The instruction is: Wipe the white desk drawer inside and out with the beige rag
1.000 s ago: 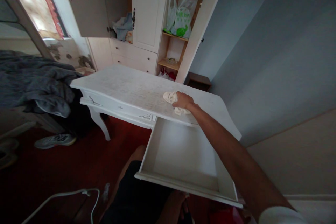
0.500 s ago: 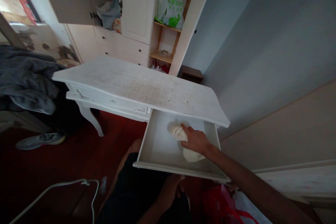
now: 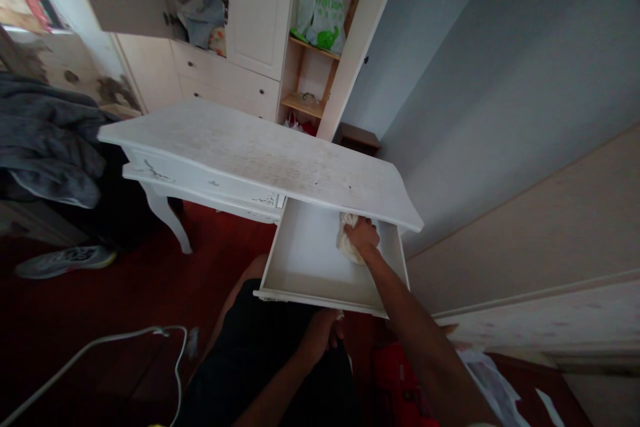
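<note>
Cloth point(image 3: 346, 240), where's it at?
Back-right of the open drawer point(image 3: 300, 267), under the desk point(image 3: 240, 147) top. R hand point(image 3: 363, 235) bunches it, fingers curled, pressing down so it bears on the drawer floor.
L hand point(image 3: 325, 332)?
Below the drawer front, prob. steadying it; can't tell the grip.

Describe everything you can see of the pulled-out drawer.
The drawer is a shallow, white-painted tray, wood by its look, pulled well out from under the right end of the white table. Its floor looks bare apart from a cream cloth that the right hand presses down near the back. The left hand sits just below its front rim; whether it touches cannot be told.
</note>
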Tool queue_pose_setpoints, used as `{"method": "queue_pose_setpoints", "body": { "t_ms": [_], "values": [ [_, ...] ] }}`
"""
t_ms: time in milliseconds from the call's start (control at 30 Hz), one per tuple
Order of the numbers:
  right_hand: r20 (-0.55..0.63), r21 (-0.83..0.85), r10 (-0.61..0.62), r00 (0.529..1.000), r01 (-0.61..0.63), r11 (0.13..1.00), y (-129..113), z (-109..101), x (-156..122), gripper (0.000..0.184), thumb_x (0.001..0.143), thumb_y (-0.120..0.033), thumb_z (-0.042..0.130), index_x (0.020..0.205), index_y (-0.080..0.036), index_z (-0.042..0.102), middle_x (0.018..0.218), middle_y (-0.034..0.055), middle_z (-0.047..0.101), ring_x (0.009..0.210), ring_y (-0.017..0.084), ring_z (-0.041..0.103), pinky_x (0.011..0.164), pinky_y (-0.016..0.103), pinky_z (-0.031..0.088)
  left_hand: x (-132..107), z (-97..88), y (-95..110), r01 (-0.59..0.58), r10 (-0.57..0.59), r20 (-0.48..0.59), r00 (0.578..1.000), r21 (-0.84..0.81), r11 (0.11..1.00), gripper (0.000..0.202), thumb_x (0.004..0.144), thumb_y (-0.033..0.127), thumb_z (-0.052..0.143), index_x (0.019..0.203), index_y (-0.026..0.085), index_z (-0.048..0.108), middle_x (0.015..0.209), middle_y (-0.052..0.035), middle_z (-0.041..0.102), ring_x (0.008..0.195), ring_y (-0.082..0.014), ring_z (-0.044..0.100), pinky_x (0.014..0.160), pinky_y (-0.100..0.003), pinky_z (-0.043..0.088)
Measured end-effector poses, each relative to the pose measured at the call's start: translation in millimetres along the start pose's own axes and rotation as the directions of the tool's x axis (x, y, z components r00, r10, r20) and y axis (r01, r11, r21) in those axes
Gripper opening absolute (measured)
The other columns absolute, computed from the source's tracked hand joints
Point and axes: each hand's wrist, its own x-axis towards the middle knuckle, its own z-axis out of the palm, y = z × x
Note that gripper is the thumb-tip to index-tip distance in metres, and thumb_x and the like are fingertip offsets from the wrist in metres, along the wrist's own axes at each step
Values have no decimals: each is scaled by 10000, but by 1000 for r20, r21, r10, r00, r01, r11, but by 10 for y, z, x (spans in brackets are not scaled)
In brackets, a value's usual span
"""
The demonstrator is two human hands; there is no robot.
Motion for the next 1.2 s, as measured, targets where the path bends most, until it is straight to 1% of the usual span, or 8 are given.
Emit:
{"method": "queue_pose_setpoints", "body": {
  "t_ms": [233,367,500,600,700,833,1033,1200],
  "values": [
    [-60,25,-69,996,71,997,-708,167,-75,496,899,-446,489,1164,-48,619,1180,260,597,1115,361,552,832,436,503,45,26,-68,-70,70,-6,998,19,997,563,711,683,371,788,155,551,580,-12,572,429,-85,419,441,-236,237],
    [-69,41,-228,971,231,972,-1059,204,-234,525,860,-452,557,1260,-111,567,1238,201,592,1153,339,528,849,420,502,-9,28,5,-88,87,8,996,83,993,510,737,645,330,695,177,529,532,-7,531,430,-97,416,476,-250,282],
    [-33,24,-391,920,392,920,-1414,211,-353,538,884,-455,540,1330,-158,498,1307,193,544,1170,338,499,836,433,502,-72,29,72,-163,158,42,987,170,972,605,789,692,213,545,199,466,473,-14,456,456,-106,409,521,-267,309],
    [26,5,-440,898,440,898,-1480,205,-349,519,909,-464,509,1344,-184,479,1350,186,506,1201,342,467,853,435,490,-70,31,53,-167,161,48,986,176,970,622,802,703,209,526,201,453,473,-14,452,463,-110,410,532,-269,317],
    [43,12,-512,858,512,859,-1355,204,-309,596,881,-496,541,1392,-204,445,1390,152,473,1237,342,431,910,427,463,-30,30,-6,-150,147,35,989,153,977,552,829,626,267,531,198,449,461,-9,446,453,-117,414,531,-269,317],
    [89,41,-648,756,647,761,-1121,207,-350,689,835,-450,598,1446,-197,407,1363,119,498,1196,317,442,961,406,424,-11,15,-52,-157,151,53,987,146,977,484,836,584,303,639,190,503,482,5,465,452,-117,412,543,-271,325],
    [174,106,-822,543,819,563,-876,215,-613,641,795,-407,658,1376,-181,506,1315,101,528,1132,284,453,988,386,385,-61,8,-16,-163,163,15,987,134,977,440,834,567,329,729,189,529,512,11,498,464,-115,429,533,-263,330],
    [261,162,-913,314,918,362,-752,189,-799,627,749,-357,730,1328,-203,545,1239,76,571,1068,259,486,949,370,408,-113,17,59,-142,146,-8,989,174,974,439,839,556,315,726,186,523,539,3,513,467,-111,432,511,-255,323]
  ]
}}
